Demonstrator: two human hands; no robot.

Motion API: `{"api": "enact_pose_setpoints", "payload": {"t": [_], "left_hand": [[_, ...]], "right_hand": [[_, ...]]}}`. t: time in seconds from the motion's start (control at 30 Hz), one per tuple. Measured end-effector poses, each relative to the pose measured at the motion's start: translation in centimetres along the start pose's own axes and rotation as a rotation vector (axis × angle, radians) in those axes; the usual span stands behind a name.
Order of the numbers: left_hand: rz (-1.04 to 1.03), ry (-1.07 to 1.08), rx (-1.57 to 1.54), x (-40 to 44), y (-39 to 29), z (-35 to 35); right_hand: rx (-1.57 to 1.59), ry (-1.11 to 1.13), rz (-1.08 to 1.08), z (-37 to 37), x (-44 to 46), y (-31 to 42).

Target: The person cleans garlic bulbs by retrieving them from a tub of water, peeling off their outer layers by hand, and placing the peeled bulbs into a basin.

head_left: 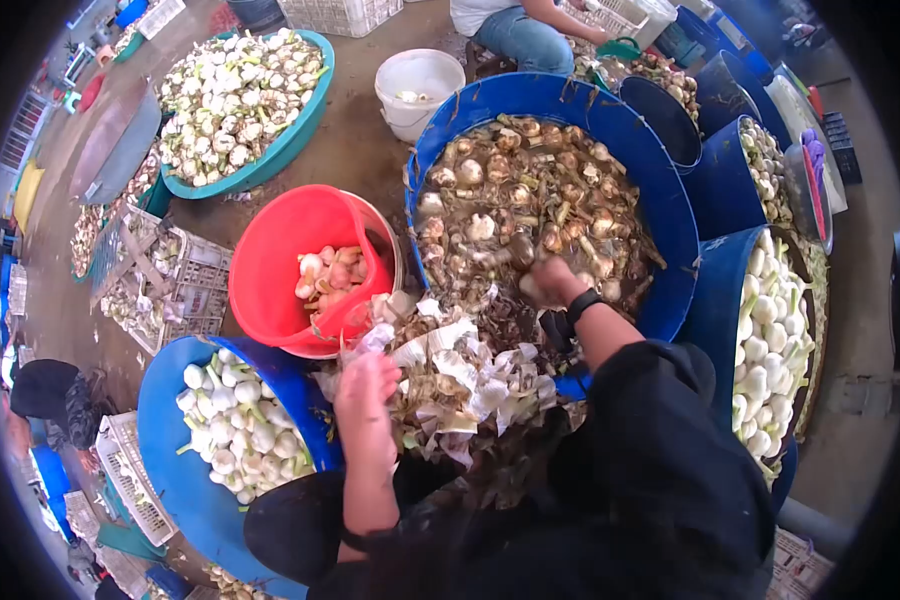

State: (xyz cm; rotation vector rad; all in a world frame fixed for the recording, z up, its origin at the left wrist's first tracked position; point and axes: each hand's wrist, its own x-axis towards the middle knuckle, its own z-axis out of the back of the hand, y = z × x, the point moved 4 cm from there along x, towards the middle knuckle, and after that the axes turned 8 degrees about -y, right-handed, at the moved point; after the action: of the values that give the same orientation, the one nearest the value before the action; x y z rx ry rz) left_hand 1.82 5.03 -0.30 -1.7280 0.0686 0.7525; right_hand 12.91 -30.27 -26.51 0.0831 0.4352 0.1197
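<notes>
Past the dark sleeve, muddy bulbs sat uncleaned in the blue tub round the right hand; the left hand was by peels, and neither grip could be told. Clean bulbs lay in side tubs.

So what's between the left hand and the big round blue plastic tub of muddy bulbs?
A loose heap of pale papery skins lies between the left hand and the blue tub; the head view shows it.
</notes>
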Motion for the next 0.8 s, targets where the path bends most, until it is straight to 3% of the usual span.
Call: {"api": "enact_pose_setpoints", "payload": {"t": [0.07,0.1,0.2,0.23,0.27,0.3,0.37,0.4,0.47,0.57,0.63,0.77,0.8], "left_hand": [[-0.196,0.069,0.202,0.5,0.4,-1.4],[-0.25,0.11,0.229,0.4,0.7,-1.8],[-0.244,0.252,0.234,-1.2,1.0,-3.2],[-0.232,0.307,0.183,-1.6,1.4,-3.4],[-0.393,0.3,0.188,-1.3,2.1,-3.1],[-0.234,0.206,0.056,-2.3,0.3,-3.0],[-0.336,-0.016,0.111,0.1,1.0,-0.1],[-0.293,-0.056,0.114,-0.2,0.0,0.4],[-0.264,-0.067,0.07,-0.3,0.6,1.1],[-0.277,-0.067,0.012,-0.7,0.5,1.2],[-0.364,-0.04,0.06,-0.9,0.0,0.9],[-0.299,-0.033,0.101,-2.0,-0.7,0.5],[-0.296,-0.026,0.08,-1.6,-0.5,0.4]], "right_hand": [[1.236,-0.143,-0.649,7.1,-3.2,3.3],[1.524,-0.214,-0.626,11.1,-5.6,7.3],[1.878,-0.222,-0.487,18.6,-12.2,17.0],[1.82,-0.276,-0.376,18.3,-13.5,19.2],[1.824,-0.222,-0.243,19.0,-15.3,21.8],[1.711,-0.222,-0.134,19.0,-16.4,23.6],[1.019,-0.44,0.255,19.9,-18.4,25.7],[1.017,-0.441,0.259,20.0,-18.8,26.2],[0.895,-0.217,0.381,19.8,-19.8,27.5],[0.834,-0.125,0.353,20.6,-20.4,27.6],[0.824,-0.135,0.349,20.6,-20.6,27.8],[0.761,-0.23,0.261,20.5,-20.6,27.9],[1.042,-0.033,0.066,19.3,-20.1,27.5]]}}
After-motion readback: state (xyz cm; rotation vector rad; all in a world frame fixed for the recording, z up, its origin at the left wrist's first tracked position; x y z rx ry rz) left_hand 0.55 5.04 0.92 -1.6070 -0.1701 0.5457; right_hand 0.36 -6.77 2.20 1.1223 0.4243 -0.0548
